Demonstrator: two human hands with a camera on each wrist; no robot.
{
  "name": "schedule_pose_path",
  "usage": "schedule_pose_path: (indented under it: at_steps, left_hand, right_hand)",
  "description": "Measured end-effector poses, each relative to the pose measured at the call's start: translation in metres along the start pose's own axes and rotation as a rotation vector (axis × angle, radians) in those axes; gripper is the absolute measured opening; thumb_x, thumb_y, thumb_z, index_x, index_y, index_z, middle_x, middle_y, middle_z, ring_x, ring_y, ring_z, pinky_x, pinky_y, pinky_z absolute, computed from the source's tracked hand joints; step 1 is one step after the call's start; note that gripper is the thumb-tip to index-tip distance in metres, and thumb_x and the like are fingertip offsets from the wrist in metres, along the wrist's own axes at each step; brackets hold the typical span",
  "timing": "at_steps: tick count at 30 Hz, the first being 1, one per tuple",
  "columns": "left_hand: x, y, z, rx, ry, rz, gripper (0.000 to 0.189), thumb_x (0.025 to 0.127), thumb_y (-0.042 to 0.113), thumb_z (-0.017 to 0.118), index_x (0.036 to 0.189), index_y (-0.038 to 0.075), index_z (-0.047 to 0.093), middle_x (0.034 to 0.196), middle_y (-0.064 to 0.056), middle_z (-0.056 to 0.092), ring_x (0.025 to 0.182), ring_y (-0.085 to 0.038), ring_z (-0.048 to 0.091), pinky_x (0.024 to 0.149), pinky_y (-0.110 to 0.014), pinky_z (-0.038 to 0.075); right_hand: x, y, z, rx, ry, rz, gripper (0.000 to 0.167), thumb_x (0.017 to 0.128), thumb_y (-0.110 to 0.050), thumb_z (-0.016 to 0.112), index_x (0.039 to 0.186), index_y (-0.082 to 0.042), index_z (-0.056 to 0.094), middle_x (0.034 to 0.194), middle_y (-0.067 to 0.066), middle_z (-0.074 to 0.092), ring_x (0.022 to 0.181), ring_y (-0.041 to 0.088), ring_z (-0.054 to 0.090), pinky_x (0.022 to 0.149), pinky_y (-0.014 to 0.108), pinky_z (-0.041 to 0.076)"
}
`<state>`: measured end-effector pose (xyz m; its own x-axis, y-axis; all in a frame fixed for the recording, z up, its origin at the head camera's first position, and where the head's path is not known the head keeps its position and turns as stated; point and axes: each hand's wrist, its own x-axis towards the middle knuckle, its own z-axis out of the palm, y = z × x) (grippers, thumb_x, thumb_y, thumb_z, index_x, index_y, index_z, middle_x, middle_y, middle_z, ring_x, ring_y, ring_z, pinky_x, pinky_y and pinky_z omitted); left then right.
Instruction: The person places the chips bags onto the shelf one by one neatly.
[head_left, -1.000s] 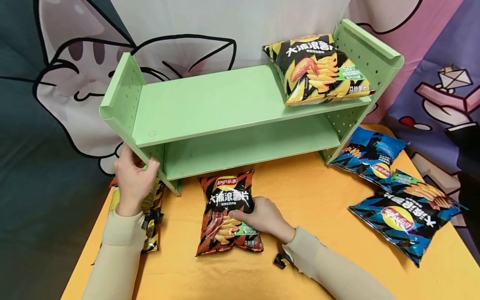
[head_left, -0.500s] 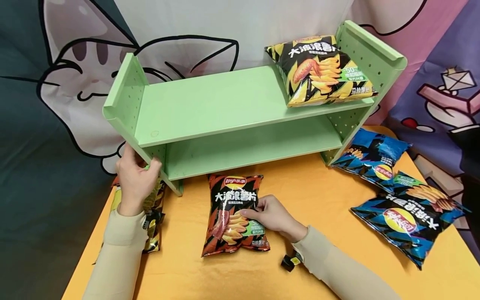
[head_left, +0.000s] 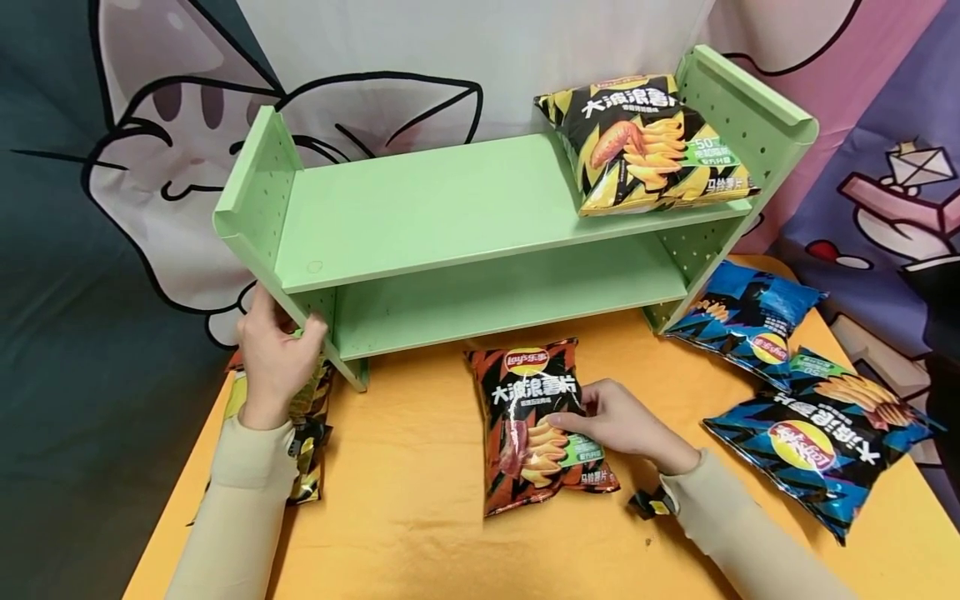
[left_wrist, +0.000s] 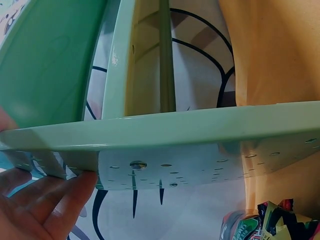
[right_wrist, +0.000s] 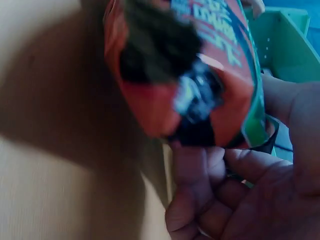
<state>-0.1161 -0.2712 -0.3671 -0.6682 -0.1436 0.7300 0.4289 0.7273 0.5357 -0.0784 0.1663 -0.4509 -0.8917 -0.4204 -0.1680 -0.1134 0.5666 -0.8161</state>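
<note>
In the head view my right hand pinches the right side of a red and black bag of potato chips, its thumb across the printed front. The bag is close over the table, in front of the shelf. The right wrist view shows the bag's underside with curled fingers at its edge. My left hand grips the left side panel of the green two-tier shelf. Up close in the left wrist view, the fingers press the perforated outer face of the panel, and the thumb shows at the opposite side.
A yellow and black chip bag leans on the upper tier's right end. Two blue chip bags lie overlapping on the table's right side. Yellow bags lie beneath the left forearm. A printed cloth hangs behind the shelf.
My right hand has carried the red chip bag rightward along the front of the shelf. The left hand keeps its grip on the side panel.
</note>
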Motion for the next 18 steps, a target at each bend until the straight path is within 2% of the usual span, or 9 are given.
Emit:
schedule_pose_path:
  at_steps: [3,8,9,15,18]
  left_hand:
    - [0.0,0.001,0.0,-0.001,0.001,0.002,0.05,0.08,0.013,0.058,0.128,0.009,0.067,0.062,-0.012,0.063,0.053,0.003,0.048,0.053,-0.016,0.035]
    - [0.0,-0.001,0.0,0.006,-0.004,0.01,0.05,0.08,0.012,0.058,0.129,0.009,0.067,0.062,-0.013,0.063,0.053,0.004,0.049,0.052,-0.016,0.035]
    - [-0.001,-0.001,0.0,0.009,-0.004,0.011,0.05,0.08,0.012,0.058,0.129,0.009,0.067,0.062,-0.013,0.063,0.052,0.003,0.049,0.052,-0.016,0.035]
    - [0.0,0.0,0.0,0.0,0.008,0.002,0.051,0.079,0.012,0.058,0.129,0.011,0.068,0.063,-0.013,0.064,0.052,0.003,0.049,0.052,-0.016,0.035]
    - [0.0,-0.001,0.0,-0.001,0.01,-0.003,0.051,0.079,0.012,0.058,0.129,0.011,0.068,0.063,-0.013,0.064,0.053,0.004,0.048,0.052,-0.016,0.034]
  right_hand:
    - [-0.003,0.005,-0.006,-0.031,0.011,0.039,0.052,0.089,-0.048,0.077,0.061,-0.019,0.044,0.054,-0.01,0.031,0.049,0.007,0.028,0.053,0.023,0.03]
    - [-0.004,0.011,-0.01,-0.075,0.029,0.083,0.053,0.088,-0.052,0.077,0.063,-0.018,0.044,0.055,-0.008,0.034,0.05,0.01,0.031,0.052,0.025,0.031]
    - [-0.004,0.011,-0.011,-0.083,0.033,0.088,0.054,0.088,-0.053,0.077,0.063,-0.018,0.044,0.056,-0.008,0.033,0.05,0.01,0.032,0.052,0.025,0.03]
    - [-0.004,0.016,-0.006,-0.088,0.02,0.112,0.042,0.088,-0.057,0.075,0.073,-0.019,0.064,0.058,-0.006,0.045,0.051,0.01,0.037,0.053,0.025,0.032]
    - [-0.005,0.017,-0.001,-0.108,0.044,0.132,0.046,0.087,-0.06,0.074,0.073,-0.019,0.061,0.059,-0.005,0.045,0.052,0.011,0.038,0.054,0.026,0.032]
